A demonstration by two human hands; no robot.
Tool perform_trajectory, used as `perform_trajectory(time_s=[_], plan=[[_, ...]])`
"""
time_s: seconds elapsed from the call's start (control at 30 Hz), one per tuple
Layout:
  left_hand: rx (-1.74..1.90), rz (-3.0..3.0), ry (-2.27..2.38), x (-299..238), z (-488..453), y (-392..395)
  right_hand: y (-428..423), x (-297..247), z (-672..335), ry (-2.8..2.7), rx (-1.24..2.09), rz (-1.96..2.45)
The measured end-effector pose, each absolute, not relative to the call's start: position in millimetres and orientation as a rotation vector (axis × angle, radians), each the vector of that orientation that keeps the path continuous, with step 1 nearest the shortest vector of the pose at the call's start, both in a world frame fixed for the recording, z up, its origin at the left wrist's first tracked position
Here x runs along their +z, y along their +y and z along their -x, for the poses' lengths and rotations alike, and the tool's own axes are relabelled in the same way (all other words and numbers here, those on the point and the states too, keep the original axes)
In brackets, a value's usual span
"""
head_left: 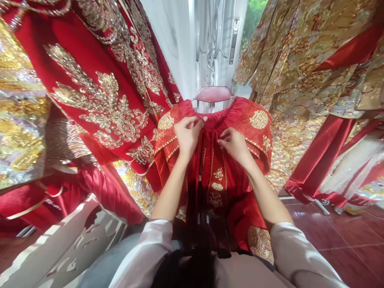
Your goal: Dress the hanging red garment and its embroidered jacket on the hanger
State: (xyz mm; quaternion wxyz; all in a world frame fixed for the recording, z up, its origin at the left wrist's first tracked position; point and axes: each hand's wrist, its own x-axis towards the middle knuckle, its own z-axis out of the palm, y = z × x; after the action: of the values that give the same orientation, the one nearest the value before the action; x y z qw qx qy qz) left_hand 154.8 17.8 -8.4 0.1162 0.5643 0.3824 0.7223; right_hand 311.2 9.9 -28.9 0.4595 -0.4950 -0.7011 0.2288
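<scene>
A red garment (219,160) with gold embroidery and a gathered neckline hangs in front of me on a hanger (213,94) with a metal hook. Round gold emblems mark both of its shoulders. My left hand (189,135) is closed in a pinch at the neckline, on the left of the front opening. Slightly lower and to the right, my right hand (234,145) pinches the red cloth at the edge of the front. The fingertips hide exactly which bit of fabric or tie each one grips.
Red cloth with sequined gold embroidery (105,104) hangs close on the left, and a gold patterned garment (291,92) on the right. A white door frame (186,44) rises behind. A white carved panel (78,244) stands at lower left, above reddish floor tiles (345,228).
</scene>
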Motion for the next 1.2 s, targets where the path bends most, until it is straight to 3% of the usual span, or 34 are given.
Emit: perform_trajectory(time_s=[0.13,0.23,0.43,0.6,0.77,1.0,1.2], plan=[[1.597,-1.559,0.985,-6,-157,12,18,-19,-316,-1.645,1.177,0.890],[1.461,-1.596,1.006,-6,-152,13,23,-21,-311,-1.524,1.219,0.715],[1.263,-1.811,1.025,-4,-150,15,25,-38,-301,-1.661,0.726,0.717],[1.300,-1.978,1.159,-6,-155,11,29,-45,-304,-1.857,0.286,0.639],[1.427,-2.177,1.455,-12,-161,5,31,-46,-304,-1.890,0.158,0.713],[1.459,-2.370,1.483,-16,-161,6,18,-24,-306,-2.082,-0.046,1.080],[1.503,-2.308,1.879,-16,-141,0,22,-18,-333,-1.871,-0.157,1.410]])
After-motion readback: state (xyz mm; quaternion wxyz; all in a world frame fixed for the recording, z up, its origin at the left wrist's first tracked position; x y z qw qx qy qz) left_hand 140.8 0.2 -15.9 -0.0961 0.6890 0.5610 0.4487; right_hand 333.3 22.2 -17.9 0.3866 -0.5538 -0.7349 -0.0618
